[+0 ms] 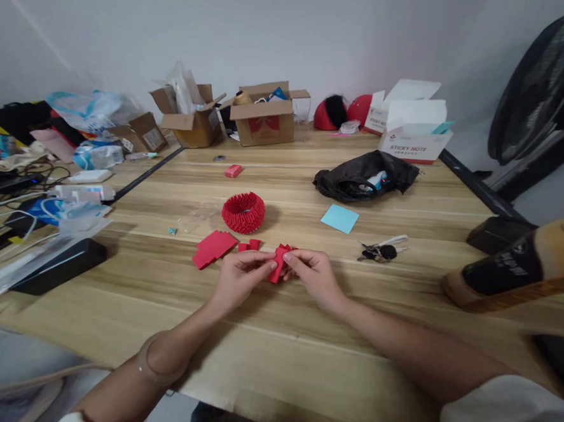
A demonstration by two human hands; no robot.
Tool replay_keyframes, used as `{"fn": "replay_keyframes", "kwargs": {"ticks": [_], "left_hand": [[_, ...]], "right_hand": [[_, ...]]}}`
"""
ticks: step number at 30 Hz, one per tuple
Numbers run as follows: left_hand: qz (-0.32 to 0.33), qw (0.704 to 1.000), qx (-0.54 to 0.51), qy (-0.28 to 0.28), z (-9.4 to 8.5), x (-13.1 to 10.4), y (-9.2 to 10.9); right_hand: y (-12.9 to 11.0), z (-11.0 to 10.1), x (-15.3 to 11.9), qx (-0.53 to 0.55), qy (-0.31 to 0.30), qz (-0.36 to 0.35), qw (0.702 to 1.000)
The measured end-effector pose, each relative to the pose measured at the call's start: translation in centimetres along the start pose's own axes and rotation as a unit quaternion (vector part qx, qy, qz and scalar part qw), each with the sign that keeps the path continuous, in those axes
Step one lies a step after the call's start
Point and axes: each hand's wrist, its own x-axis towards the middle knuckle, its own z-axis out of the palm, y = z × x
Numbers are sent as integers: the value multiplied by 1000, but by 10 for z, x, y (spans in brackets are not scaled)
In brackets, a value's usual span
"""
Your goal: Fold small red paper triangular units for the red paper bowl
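Between my two hands is a small folded piece of red paper [277,266], held just above the table. My left hand [242,273] pinches its left side between thumb and fingers. My right hand [315,275] grips its right side the same way, with the lower fingers partly hidden behind it. Just beyond my left hand lie small red folded pieces [250,245]. Flat red paper sheets [213,248] are spread to the left of them. A round red bowl of many folded paper pieces [243,212] stands farther back.
A blue paper sheet [339,218] and a bunch of keys [382,250] lie to the right, near a black plastic bag [366,176]. At far right is a large bottle [512,263]. Cardboard boxes [263,122] and a sticky note box [416,145] line the back; clutter fills the left.
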Motion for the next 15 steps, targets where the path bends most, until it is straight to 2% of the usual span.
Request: {"fn": "replay_keyframes", "kwargs": {"ticks": [4,10,15], "left_hand": [[5,1000,4,-8,-2,0,-1],[32,999,19,-23,-2,0,-3],[51,999,15,-11,-2,0,-2]], "right_hand": [[-1,1,-1,8,4,0,1000],[2,-2,0,-36,3,-18,999],[1,-2,0,-28,-18,-2,999]]}}
